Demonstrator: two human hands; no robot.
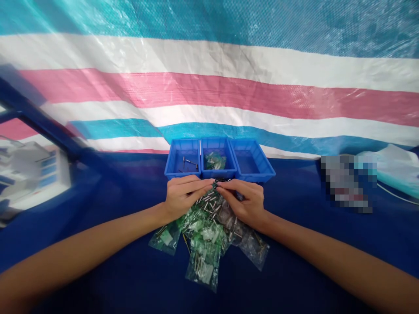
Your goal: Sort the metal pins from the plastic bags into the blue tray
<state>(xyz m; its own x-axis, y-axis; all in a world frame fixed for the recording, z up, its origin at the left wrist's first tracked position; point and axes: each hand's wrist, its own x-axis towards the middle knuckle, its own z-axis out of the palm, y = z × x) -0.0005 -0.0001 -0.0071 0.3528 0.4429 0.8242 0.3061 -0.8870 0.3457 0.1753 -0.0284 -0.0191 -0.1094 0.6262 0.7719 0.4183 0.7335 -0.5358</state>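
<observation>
My left hand [185, 195] and my right hand [244, 200] meet above a heap, their fingertips pinched close together. Whatever they hold between them is too small and hidden to make out. Beneath lies a pile of loose metal pins or screws [214, 209] mixed with small clear plastic bags. A green-tinted bag [204, 266] with brassy rods and a white slip inside sticks out toward me. Another such bag [166, 239] lies at the left edge of the heap, and a clear bag [255, 248] lies under my right wrist.
Three blue bins stand behind the heap: the left bin [167, 168] holds a few metal pins, the middle bin [218, 173] a bag, the right bin [257, 178] shows a bare floor. A white machine [39, 174] stands left. A plastic bag [396, 168] lies right. Striped sheeting [209, 87] hangs behind.
</observation>
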